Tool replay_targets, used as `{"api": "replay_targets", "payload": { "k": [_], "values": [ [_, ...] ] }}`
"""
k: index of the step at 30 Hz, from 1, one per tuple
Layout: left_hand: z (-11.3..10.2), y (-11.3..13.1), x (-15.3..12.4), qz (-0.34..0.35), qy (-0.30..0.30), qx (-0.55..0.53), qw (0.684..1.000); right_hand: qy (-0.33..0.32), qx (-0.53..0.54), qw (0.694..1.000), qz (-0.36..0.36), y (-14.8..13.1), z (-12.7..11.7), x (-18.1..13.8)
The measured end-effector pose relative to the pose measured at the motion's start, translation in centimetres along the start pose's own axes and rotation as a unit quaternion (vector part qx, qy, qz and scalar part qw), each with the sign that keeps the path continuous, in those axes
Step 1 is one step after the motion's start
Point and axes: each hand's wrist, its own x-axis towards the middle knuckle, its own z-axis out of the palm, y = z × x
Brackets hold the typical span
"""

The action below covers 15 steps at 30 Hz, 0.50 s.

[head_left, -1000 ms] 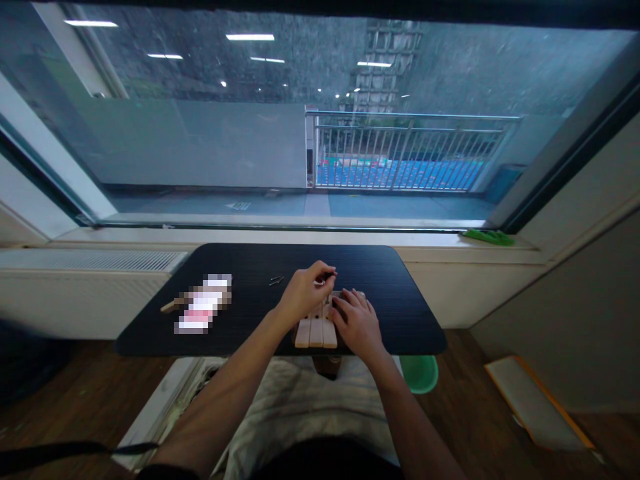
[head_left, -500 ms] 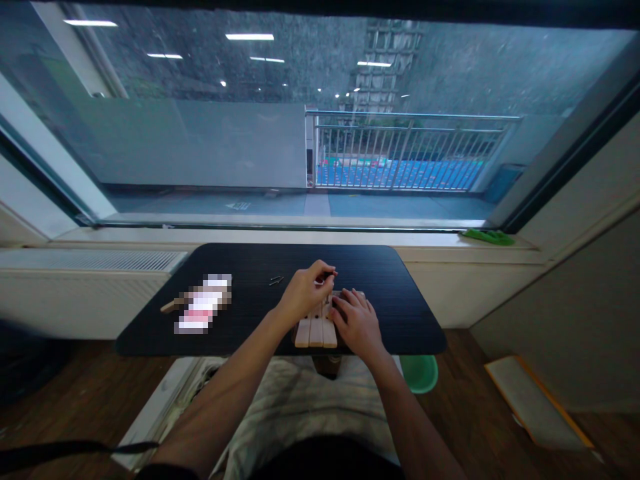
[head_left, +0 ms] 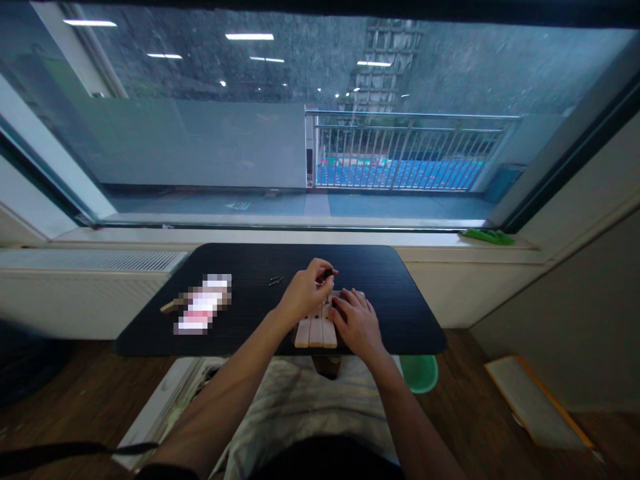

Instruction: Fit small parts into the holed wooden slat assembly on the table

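Note:
A small piece of pale wooden slats (head_left: 315,332) with dark holes lies on the black table (head_left: 250,325) near its front edge. Above its far end, my left hand (head_left: 304,292) is closed in a pinch round a dark handle, apparently a small screwdriver (head_left: 328,273); its tip is hard to make out. My right hand (head_left: 359,322) presses on the right side of the slats, thumb on the wood and fingers curled over the far corner, holding it. Several small screws (head_left: 276,281) lie on the table left of my left hand.
At the table's left is a blurred-out bright object (head_left: 204,305) beside a wooden stick (head_left: 171,307). Below the right edge stands a green bin (head_left: 420,373). A green cloth (head_left: 487,237) lies on the windowsill, and a radiator (head_left: 85,283) is to the left.
My left hand has turned slightly at the fingertips, and more of the dark handle shows. My right hand and the wooden slats stay in place.

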Motion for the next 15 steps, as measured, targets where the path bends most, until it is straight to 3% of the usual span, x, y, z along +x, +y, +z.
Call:
{"api": "replay_targets", "payload": {
  "k": [8,15],
  "values": [
    [0.1,-0.59,-0.07,-0.005,0.009,0.005,1.0,-0.004,0.002,1.0,0.002,-0.05,-0.12,-0.01],
    [-0.28,-0.26,0.09,0.071,0.045,0.064,0.994,-0.004,0.0,1.0,0.003,-0.17,-0.27,-0.01]
  ]
}}
